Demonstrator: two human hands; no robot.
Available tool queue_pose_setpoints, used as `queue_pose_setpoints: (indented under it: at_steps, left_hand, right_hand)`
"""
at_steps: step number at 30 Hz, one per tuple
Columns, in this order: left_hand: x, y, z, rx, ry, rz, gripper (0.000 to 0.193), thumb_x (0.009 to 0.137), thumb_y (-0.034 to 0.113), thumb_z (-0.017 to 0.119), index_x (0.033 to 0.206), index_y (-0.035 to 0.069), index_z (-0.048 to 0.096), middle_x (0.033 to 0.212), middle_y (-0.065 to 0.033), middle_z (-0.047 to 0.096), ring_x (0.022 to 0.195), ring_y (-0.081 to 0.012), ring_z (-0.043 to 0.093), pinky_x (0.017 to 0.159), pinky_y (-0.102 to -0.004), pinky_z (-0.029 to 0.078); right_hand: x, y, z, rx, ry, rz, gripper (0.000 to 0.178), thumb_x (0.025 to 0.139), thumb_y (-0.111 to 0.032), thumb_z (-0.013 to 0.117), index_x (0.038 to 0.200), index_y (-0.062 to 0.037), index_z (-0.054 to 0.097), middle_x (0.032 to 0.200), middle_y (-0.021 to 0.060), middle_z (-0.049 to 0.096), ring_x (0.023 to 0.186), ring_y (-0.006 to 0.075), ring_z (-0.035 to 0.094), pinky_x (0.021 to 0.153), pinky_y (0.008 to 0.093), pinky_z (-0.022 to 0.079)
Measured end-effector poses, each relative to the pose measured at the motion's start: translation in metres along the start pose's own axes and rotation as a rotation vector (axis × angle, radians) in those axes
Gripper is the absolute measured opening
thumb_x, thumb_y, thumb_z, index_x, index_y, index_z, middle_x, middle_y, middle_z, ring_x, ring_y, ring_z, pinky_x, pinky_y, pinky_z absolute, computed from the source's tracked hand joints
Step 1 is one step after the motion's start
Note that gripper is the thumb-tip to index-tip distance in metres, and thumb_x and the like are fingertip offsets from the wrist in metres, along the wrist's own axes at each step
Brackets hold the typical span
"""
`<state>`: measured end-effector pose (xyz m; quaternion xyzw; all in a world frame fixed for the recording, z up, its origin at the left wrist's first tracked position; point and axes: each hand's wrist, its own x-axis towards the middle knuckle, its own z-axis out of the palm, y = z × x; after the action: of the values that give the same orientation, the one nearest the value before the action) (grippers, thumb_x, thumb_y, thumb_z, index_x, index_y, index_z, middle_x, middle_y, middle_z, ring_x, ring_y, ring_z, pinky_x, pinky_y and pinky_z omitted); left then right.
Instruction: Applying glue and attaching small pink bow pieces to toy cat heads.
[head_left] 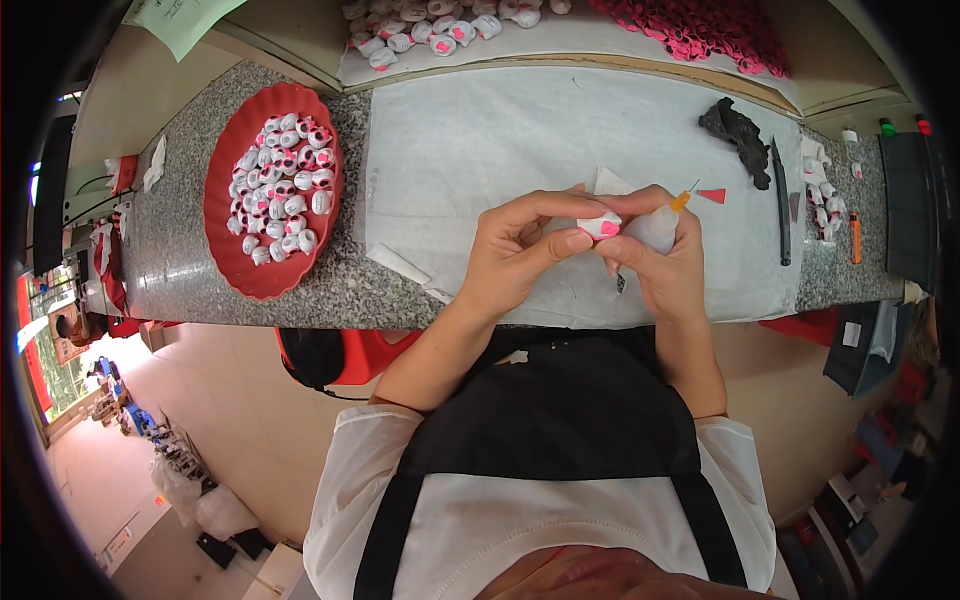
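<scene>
Between the fingertips of my left hand (515,240) is a small white figurine piece (598,226) with a pink patch on it. My right hand (662,275) has a translucent squeeze bottle (655,230) with an orange needle tip in its palm. The needle points up and away to the right. Fingertips of the right hand also meet the white piece from its right side. Both hands are just over the white sheet (450,140) on the counter. A folded white paper (611,182) lies partly hidden behind the hands.
To the left, a red scalloped dish (222,215) holds several white-and-pink pieces. Along the back, a shelf bears white pieces (400,42) and a pink heap (700,35). Rightward lie a crumpled black cloth (738,135), a slim black tool (783,215), a red scrap (711,195) and an orange marker (855,238).
</scene>
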<state>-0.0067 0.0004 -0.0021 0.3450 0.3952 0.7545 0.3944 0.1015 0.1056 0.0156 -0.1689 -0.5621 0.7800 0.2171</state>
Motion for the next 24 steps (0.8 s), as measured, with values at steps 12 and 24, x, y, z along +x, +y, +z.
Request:
queue_pose_setpoints:
  at_steps: [12, 24]
  left_hand:
    - [0.000, 0.004, 0.010, 0.168, 0.095, -0.041, 0.022, 0.075, 0.002, 0.052, 0.097, -0.002, 0.052, 0.095, -0.0092, 0.055, 0.088, -0.0137, 0.051, 0.077, -0.0252, 0.039]
    - [0.000, 0.006, 0.010, 0.202, 0.105, -0.065, 0.020, 0.076, 0.005, 0.052, 0.095, -0.001, 0.054, 0.093, -0.0088, 0.056, 0.088, -0.0132, 0.051, 0.077, -0.0249, 0.039]
  right_hand:
    - [0.000, -0.001, 0.002, 0.013, 0.069, 0.036, 0.022, 0.066, 0.002, 0.058, 0.087, 0.0011, 0.051, 0.070, 0.0080, 0.053, 0.050, 0.0107, 0.048, 0.042, 0.0205, 0.037]
    - [-0.001, 0.009, 0.001, 0.023, 0.087, 0.017, 0.020, 0.067, 0.002, 0.056, 0.086, 0.0010, 0.051, 0.071, 0.0083, 0.053, 0.050, 0.0112, 0.048, 0.042, 0.0210, 0.037]
